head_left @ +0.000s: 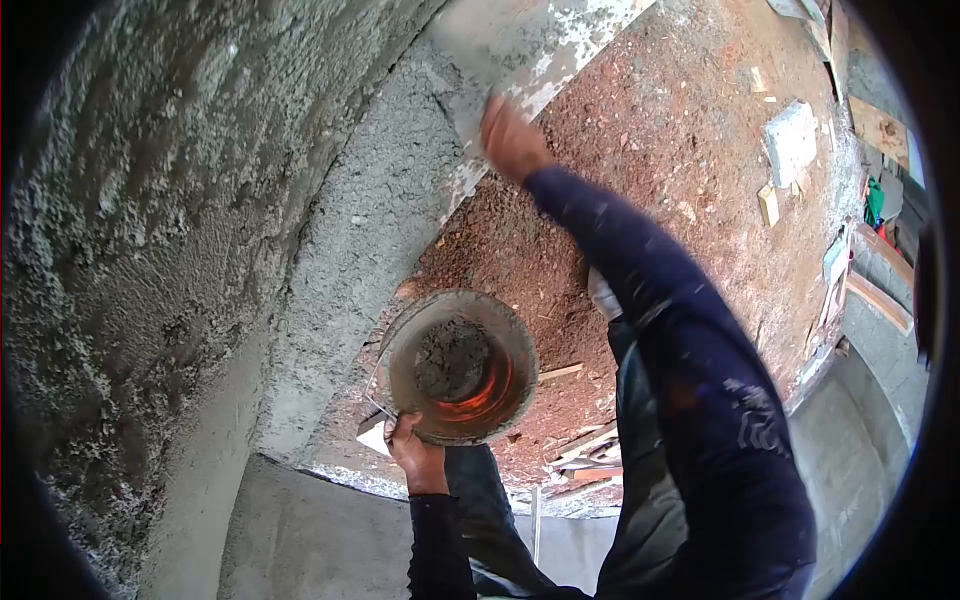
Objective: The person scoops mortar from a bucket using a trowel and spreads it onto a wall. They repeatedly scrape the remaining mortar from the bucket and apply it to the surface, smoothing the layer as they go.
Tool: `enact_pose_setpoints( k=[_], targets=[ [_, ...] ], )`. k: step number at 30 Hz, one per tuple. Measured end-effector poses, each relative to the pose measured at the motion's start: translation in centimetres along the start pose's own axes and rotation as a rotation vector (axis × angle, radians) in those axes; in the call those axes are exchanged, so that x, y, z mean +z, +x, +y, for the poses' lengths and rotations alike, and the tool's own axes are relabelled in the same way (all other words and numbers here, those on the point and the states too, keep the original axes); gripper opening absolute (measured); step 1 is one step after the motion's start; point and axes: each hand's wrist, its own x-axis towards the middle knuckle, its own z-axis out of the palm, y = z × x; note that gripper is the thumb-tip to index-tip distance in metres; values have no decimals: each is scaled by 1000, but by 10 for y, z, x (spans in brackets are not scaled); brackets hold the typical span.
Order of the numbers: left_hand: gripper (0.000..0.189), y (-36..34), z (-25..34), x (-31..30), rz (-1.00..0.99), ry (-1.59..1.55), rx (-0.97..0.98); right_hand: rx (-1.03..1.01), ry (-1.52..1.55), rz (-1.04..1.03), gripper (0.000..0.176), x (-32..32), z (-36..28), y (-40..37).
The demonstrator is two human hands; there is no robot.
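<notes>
My left hand (415, 460) grips the rim of a round bucket (519, 375), seen from above and tipped towards me. Dark grey mortar (450, 358) lies at its bottom, and an orange glow shows on the inner wall. Stretched forward, my right hand (512, 142) is closed beside a ledge of wet grey mortar (345, 235). Its fingers are curled, and what they hold is blurred and hard to make out. A smooth grey, white-spattered strip (570, 45) runs along the ledge just past that hand.
A rough plastered wall (170, 200) rises on the left. Reddish soil (650, 130) covers the ground, with a white block (790, 142) and wood scraps (590, 450) on it. Boards (880, 300) lie at the far right. My legs (645, 480) stand below the bucket.
</notes>
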Motion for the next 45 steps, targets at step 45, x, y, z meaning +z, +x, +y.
enact_pose_setpoints(
  k=[45],
  targets=[
    [29,78,32,68,-95,25,161,254,1718,-12,24,-58,38,-99]
  ],
)
